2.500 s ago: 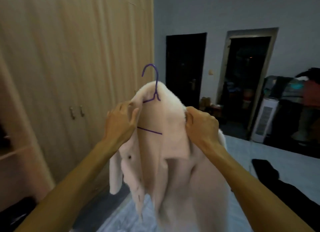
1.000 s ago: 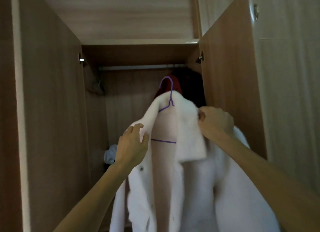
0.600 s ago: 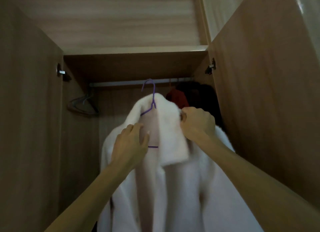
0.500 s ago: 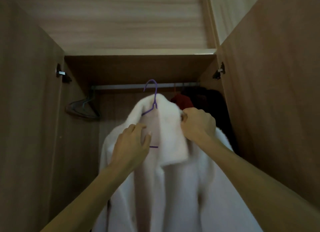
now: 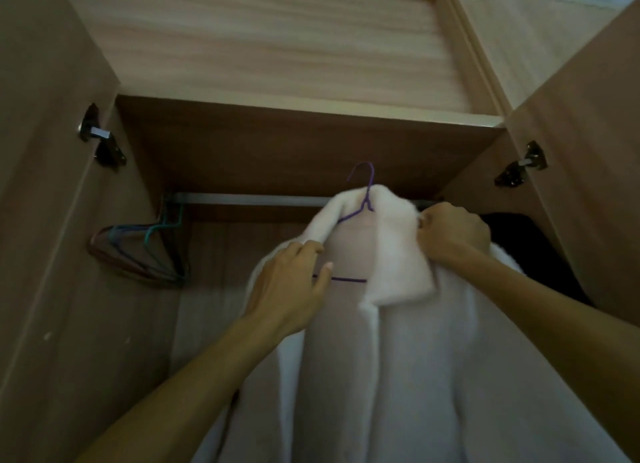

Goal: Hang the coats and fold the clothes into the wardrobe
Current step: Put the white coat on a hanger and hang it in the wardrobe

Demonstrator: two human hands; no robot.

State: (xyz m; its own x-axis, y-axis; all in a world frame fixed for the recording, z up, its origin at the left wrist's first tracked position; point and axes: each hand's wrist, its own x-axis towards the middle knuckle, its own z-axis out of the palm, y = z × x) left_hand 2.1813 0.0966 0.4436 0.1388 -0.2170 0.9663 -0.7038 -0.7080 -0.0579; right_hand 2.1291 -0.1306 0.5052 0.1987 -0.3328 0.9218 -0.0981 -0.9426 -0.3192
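Gripping the white coat [image 5: 398, 358] by its shoulders, the left hand [image 5: 291, 289] and right hand [image 5: 450, 234] are holding it up inside the wardrobe [image 5: 311, 140], the purple hanger [image 5: 369, 188] hovering by the rail [image 5: 242, 199], so any tilt is risking a missed hook or the coat sliding off.

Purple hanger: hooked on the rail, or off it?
Off. The hook of the purple hanger stands clear above the rail; the left hand and the right hand grip the white coat.
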